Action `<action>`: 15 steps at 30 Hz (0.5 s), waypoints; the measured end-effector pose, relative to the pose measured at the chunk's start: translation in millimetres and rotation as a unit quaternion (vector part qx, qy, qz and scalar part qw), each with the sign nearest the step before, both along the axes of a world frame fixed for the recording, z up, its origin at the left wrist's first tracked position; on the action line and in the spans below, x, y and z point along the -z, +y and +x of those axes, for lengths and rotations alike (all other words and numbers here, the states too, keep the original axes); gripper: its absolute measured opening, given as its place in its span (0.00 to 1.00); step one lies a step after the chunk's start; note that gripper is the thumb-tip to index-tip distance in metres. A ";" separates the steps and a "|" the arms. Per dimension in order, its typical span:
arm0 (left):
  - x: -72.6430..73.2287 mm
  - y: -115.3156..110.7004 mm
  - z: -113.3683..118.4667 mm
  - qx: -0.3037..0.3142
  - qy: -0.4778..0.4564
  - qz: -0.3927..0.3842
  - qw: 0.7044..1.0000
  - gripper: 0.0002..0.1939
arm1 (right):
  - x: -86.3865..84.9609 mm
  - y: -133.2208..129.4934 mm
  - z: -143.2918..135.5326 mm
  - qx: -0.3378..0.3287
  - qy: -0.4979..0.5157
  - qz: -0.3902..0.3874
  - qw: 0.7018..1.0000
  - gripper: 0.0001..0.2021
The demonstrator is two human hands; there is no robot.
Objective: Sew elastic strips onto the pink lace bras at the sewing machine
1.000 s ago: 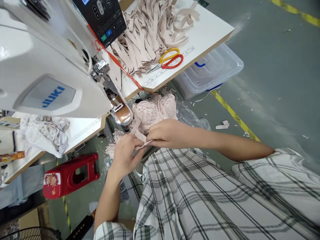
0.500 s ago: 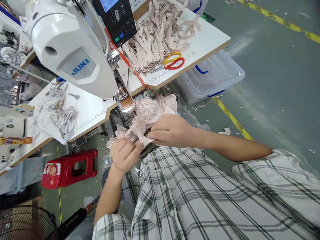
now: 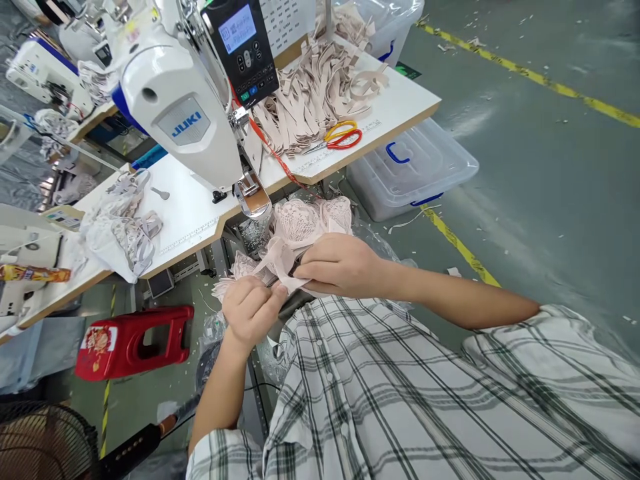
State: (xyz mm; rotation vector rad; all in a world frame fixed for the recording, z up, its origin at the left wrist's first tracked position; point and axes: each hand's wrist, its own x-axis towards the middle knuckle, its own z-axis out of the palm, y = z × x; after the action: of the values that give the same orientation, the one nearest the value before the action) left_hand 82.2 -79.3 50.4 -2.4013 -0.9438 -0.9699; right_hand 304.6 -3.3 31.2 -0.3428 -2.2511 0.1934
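Note:
A pale pink lace bra (image 3: pixel 299 222) hangs at the table's front edge, below the sewing machine's arm, with its cups facing up. My left hand (image 3: pixel 253 308) is closed, pinching a light pink band of the bra between thumb and fingers. Close beside it, my right hand (image 3: pixel 345 267) is closed on the same band, palm down. A short stretch of band runs between the two hands. Part of the bra is hidden behind my right hand and its fingertips are mostly out of sight.
A white sewing machine (image 3: pixel 185 113) with a control panel (image 3: pixel 243 50) stands over the table. Beige straps (image 3: pixel 315 93) and red-yellow scissors (image 3: pixel 343 135) lie to its right, white lace pieces (image 3: pixel 123 227) to its left. A lidded plastic bin (image 3: pixel 415 167), red stool (image 3: pixel 135 343) and fan (image 3: pixel 47 440) stand below.
The view has tilted up, showing more of the machine and panel. Both hands keep their hold on the pink band, almost unmoved.

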 end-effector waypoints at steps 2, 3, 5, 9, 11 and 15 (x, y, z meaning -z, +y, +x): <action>1.9 -2.5 0.8 -0.004 0.001 0.002 1.000 0.12 | 0.4 -3.2 0.4 -0.003 0.010 -0.004 1.000 0.07; 2.6 -3.4 1.6 -0.003 -0.001 0.005 1.000 0.12 | 0.8 -4.6 0.4 -0.006 0.019 -0.007 1.000 0.06; 3.1 -4.7 4.1 0.005 -0.008 0.017 1.000 0.12 | 1.9 -7.1 0.1 -0.012 0.034 -0.012 0.999 0.05; 2.9 -5.7 8.5 0.010 -0.016 0.043 0.999 0.12 | 5.8 -11.5 -3.2 -0.004 0.056 -0.009 0.998 0.02; 3.5 -5.5 7.6 0.013 -0.020 0.042 0.999 0.12 | 7.7 -13.7 -5.6 0.002 0.071 -0.010 0.997 0.01; 8.5 -4.0 1.6 0.027 -0.041 0.019 0.999 0.11 | 8.7 -13.9 -7.3 -0.006 0.076 -0.018 0.997 0.03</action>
State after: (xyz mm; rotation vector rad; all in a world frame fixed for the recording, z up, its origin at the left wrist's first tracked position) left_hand 83.8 -83.3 41.9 -2.3828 -0.8861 -1.1034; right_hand 297.3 -17.2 22.5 -0.3232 -2.1011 0.2589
